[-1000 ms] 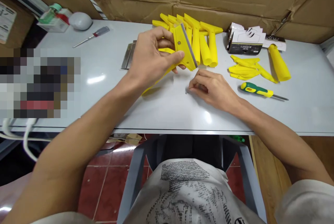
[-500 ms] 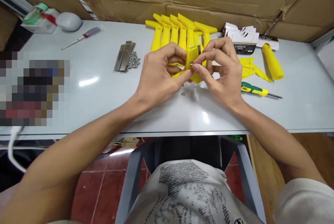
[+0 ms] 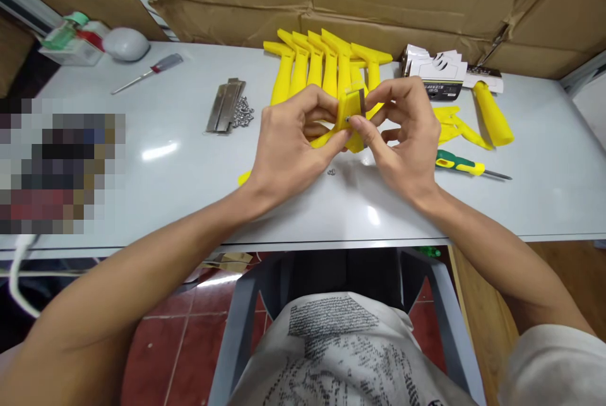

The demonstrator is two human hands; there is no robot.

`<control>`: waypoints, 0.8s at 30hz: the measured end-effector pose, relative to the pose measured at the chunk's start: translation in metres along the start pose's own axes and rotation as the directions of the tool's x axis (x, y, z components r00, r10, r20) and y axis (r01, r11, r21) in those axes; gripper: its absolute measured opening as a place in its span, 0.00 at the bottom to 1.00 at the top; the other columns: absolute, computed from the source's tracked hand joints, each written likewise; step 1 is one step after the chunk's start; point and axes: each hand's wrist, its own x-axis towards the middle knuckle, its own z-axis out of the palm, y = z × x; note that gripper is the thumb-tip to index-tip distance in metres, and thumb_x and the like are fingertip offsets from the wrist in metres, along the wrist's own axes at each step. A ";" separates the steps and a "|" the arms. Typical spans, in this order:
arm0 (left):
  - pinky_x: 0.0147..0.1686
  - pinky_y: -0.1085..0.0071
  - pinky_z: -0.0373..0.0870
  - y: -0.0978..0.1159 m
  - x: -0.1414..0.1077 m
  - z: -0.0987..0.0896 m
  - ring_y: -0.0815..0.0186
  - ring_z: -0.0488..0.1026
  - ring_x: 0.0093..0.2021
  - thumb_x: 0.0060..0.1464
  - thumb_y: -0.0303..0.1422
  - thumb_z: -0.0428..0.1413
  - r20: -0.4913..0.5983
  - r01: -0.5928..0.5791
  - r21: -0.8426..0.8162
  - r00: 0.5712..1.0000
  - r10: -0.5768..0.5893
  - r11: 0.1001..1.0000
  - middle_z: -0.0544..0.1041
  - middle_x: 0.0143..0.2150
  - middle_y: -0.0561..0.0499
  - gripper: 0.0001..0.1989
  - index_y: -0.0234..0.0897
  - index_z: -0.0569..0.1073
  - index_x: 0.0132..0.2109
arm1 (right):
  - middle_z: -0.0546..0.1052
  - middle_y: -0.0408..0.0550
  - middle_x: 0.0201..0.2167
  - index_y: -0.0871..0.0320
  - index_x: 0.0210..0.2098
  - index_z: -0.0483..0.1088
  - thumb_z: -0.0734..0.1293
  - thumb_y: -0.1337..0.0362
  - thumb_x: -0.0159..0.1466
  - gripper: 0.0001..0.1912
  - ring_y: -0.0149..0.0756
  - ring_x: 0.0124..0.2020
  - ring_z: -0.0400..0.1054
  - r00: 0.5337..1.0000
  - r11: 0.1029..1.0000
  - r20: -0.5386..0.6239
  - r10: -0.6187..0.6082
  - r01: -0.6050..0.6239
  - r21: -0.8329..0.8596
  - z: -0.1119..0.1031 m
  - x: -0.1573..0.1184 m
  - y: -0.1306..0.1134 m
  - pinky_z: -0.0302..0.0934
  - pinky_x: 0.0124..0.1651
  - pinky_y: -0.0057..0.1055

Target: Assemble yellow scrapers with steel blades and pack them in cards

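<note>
My left hand (image 3: 288, 147) is wrapped round a yellow plastic scraper (image 3: 349, 110), whose handle end shows below my left wrist. A metal blade (image 3: 362, 101) lies along the right edge of the scraper's head. A small screw (image 3: 348, 119) sits on the face of the head, at the tip of my right thumb. My right hand (image 3: 402, 134) pinches the head from the right, its fingers at the blade side. On the table beneath my hands are a few loose screws (image 3: 331, 172).
Yellow handles (image 3: 303, 71) stand in a row behind my hands. Metal blades (image 3: 225, 106) and a screw pile (image 3: 243, 112) lie left. Right are yellow pieces (image 3: 447, 122), a green-yellow screwdriver (image 3: 459, 162), packaging cards (image 3: 435, 71) and a yellow handle (image 3: 492, 114). Another screwdriver (image 3: 151, 70) lies back left.
My right index finger has lifted away from the screw, and my right thumb now rests by it. The scraper has turned a little, so its handle end shows below my left wrist.
</note>
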 end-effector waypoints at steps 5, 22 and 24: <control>0.45 0.61 0.94 -0.001 -0.003 0.000 0.58 0.91 0.44 0.69 0.52 0.75 0.005 -0.040 0.016 0.999 0.040 0.999 0.89 0.46 0.50 0.21 0.44 0.78 0.46 | 0.84 0.49 0.48 0.50 0.61 0.77 0.71 0.31 0.77 0.31 0.34 0.35 0.76 0.997 0.999 0.072 0.024 -0.021 -0.033 -0.008 0.004 -0.004 0.72 0.34 0.33; 0.49 0.57 0.95 -0.005 -0.009 0.008 0.58 0.92 0.45 0.76 0.57 0.68 -0.055 -0.134 0.079 0.989 0.139 0.988 0.90 0.48 0.51 0.22 0.44 0.78 0.50 | 0.81 0.43 0.42 0.53 0.45 0.78 0.74 0.31 0.76 0.30 0.25 0.27 0.59 0.993 0.979 0.028 0.116 -0.119 0.164 0.006 -0.004 -0.009 0.62 0.35 0.32; 0.50 0.56 0.94 -0.007 -0.010 0.009 0.59 0.91 0.45 0.77 0.56 0.68 -0.059 -0.159 0.089 0.985 0.164 0.983 0.90 0.48 0.51 0.21 0.44 0.78 0.51 | 0.81 0.43 0.41 0.53 0.44 0.78 0.74 0.32 0.76 0.29 0.25 0.27 0.59 0.996 0.980 0.001 0.093 -0.092 0.174 0.007 -0.004 -0.008 0.60 0.34 0.33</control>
